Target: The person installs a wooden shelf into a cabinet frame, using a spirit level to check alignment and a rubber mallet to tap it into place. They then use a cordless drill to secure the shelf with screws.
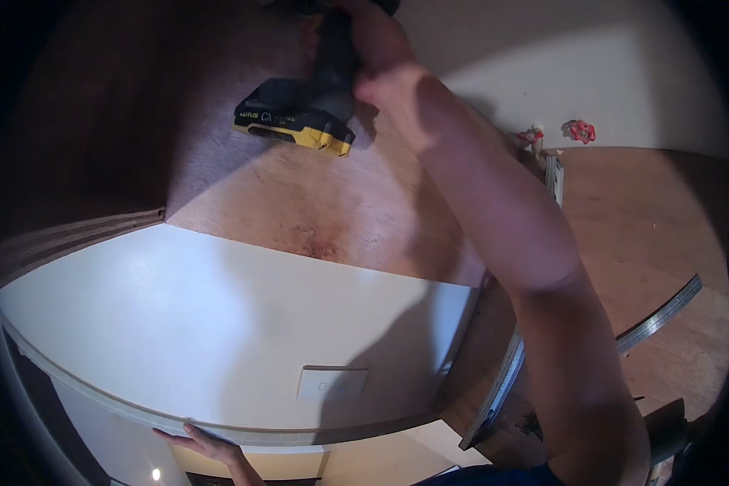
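Observation:
My right hand [381, 40] is wrapped round the black grip of a cordless drill [332, 69] near the top of the view. A black and yellow battery pack [292, 121] forms the drill's base. The drill's front end is cut off and dark at the upper edge, so its tip is hidden. Low on the left, my left hand [202, 445] has its fingers stretched out against the edge of a white panel [178, 316]. A brown wooden board [316, 211] lies behind the drill, with a darker reddish stain near the white panel.
A white wall plate [333, 383] sits on the white panel. Two red valve handles, one plainly visible [581, 131], stand by the pale wall at right. Metal strips, one long and pale [498, 393] and one marked [662, 314], lie near my right arm.

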{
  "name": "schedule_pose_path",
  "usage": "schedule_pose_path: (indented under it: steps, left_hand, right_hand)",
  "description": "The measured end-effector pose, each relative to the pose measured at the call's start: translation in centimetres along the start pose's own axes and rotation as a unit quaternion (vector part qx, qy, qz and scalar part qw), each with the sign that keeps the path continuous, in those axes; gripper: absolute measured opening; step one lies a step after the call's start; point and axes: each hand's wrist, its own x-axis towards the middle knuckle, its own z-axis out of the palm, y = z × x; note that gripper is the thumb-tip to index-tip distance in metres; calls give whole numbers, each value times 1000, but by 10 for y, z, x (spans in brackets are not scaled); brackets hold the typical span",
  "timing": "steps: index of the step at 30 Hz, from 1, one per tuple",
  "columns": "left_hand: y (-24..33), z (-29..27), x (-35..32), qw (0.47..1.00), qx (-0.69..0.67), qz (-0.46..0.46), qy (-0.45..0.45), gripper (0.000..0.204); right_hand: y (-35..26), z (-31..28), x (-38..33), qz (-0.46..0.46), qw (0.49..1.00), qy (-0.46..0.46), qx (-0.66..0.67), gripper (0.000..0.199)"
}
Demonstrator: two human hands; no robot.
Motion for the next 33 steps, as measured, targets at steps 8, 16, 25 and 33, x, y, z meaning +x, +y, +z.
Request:
schedule_pose_path:
  steps: [8, 16, 25, 33]
  left_hand:
    - [3, 2, 1, 1000, 25, -5, 12, 82]
    - [3, 2, 1, 1000, 16, -12, 15, 81]
    - [-14, -7, 6, 999, 37, 17, 20, 81]
    - [-13, -6, 4, 1000, -1, 1, 23, 84]
  right_hand:
    - [-1, 7, -1, -19, 1000, 6, -19, 28]
    - [-5, 3, 0, -2, 999, -13, -33, 32]
    - [-11, 4, -9, 29, 997, -50, -42, 37]
    - [-9, 5, -2, 37, 997, -62, 1, 41]
